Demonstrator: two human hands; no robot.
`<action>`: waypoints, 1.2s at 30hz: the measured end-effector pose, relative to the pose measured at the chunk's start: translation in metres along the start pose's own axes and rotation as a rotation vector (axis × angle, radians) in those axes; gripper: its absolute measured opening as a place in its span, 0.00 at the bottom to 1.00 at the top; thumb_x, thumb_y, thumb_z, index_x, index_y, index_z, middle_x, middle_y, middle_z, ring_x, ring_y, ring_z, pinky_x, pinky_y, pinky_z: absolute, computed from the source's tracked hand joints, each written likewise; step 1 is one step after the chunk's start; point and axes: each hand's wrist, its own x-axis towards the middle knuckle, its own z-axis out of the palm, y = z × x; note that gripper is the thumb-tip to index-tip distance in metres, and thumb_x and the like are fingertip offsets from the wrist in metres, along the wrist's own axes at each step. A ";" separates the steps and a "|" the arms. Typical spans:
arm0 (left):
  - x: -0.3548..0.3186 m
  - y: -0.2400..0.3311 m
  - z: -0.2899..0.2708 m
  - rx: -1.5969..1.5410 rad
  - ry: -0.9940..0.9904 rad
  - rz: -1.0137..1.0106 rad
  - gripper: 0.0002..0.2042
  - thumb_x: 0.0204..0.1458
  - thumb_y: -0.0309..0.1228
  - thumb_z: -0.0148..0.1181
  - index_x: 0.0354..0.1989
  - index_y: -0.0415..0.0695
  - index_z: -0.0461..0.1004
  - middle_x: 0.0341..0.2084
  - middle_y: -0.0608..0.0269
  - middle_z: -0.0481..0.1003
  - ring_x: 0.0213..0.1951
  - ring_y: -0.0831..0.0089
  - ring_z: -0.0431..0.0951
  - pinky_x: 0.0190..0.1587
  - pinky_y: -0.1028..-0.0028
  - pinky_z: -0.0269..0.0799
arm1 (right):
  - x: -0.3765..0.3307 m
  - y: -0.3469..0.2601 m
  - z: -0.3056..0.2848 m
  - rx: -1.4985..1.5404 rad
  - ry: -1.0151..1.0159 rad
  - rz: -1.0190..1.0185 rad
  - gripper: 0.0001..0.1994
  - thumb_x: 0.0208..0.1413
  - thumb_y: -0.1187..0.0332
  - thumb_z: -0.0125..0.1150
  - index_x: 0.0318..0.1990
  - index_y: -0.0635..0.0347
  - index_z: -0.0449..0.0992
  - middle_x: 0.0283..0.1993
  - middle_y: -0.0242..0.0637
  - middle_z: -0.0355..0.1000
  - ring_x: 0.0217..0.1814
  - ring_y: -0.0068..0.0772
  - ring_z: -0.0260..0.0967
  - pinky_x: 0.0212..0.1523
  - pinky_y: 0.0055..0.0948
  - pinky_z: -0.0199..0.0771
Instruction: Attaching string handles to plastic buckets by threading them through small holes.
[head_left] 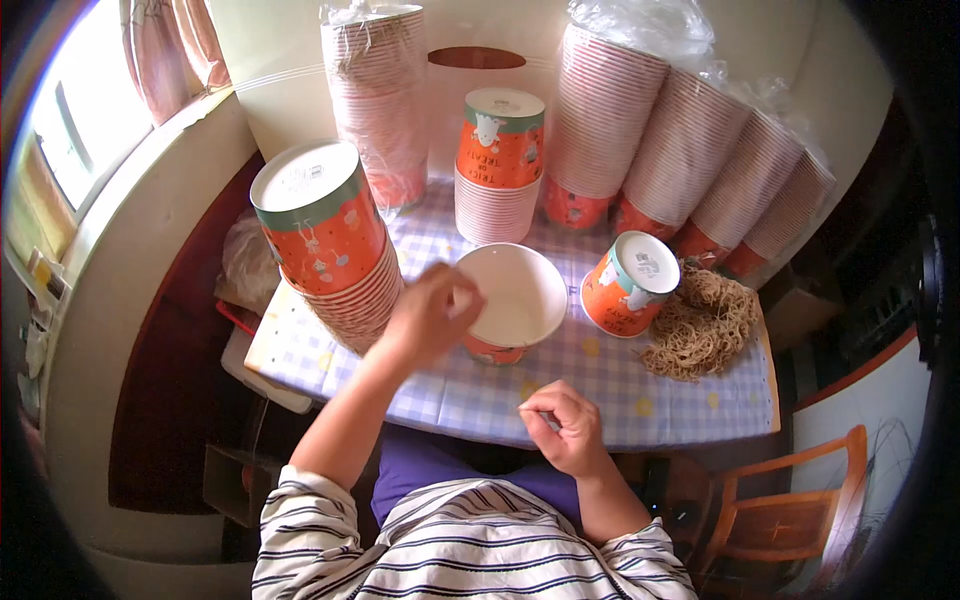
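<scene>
A round paper tub (520, 295) with a white inside and an orange outside stands mouth up at the middle of the table. My left hand (432, 318) is at its left rim, fingers curled and smeared by motion; whether it touches the rim or holds anything does not show. In front of the tub, nearer my body, my right hand (565, 425) is closed with thumb against fingers; what it pinches, if anything, is too small to make out. To the right, a single orange and green tub (630, 285) sits upside down beside a heap of tan shredded strands (708, 325).
Upside-down stacks of tubs stand to the left (325, 235) and behind the middle (500, 165). Tall plastic-wrapped stacks (605, 120) line the back. A blue checked cloth (470, 405) covers the table. A wooden chair (785, 510) is at lower right.
</scene>
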 end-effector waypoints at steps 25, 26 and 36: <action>-0.049 0.001 0.043 -0.918 -0.181 -0.733 0.24 0.58 0.35 0.50 0.59 0.36 0.56 0.26 0.61 0.69 0.22 0.77 0.73 0.23 0.78 0.71 | 0.091 0.045 -0.020 -0.255 -0.223 0.095 0.06 0.48 0.71 0.59 0.32 0.64 0.75 0.31 0.44 0.71 0.35 0.44 0.71 0.37 0.35 0.71; -0.050 -0.006 0.042 -0.883 -0.177 -0.696 0.22 0.58 0.35 0.49 0.58 0.36 0.58 0.27 0.62 0.69 0.22 0.78 0.72 0.23 0.79 0.70 | 0.097 0.053 -0.013 -0.252 -0.219 0.096 0.06 0.48 0.71 0.59 0.32 0.64 0.75 0.31 0.44 0.71 0.35 0.44 0.71 0.37 0.35 0.71; -0.043 -0.028 0.043 -0.558 -0.108 -0.541 0.13 0.58 0.31 0.51 0.47 0.37 0.71 0.26 0.69 0.73 0.22 0.84 0.69 0.25 0.83 0.66 | 0.115 0.077 0.012 -0.349 -0.389 0.155 0.06 0.46 0.68 0.57 0.28 0.60 0.77 0.33 0.47 0.74 0.37 0.50 0.72 0.40 0.43 0.71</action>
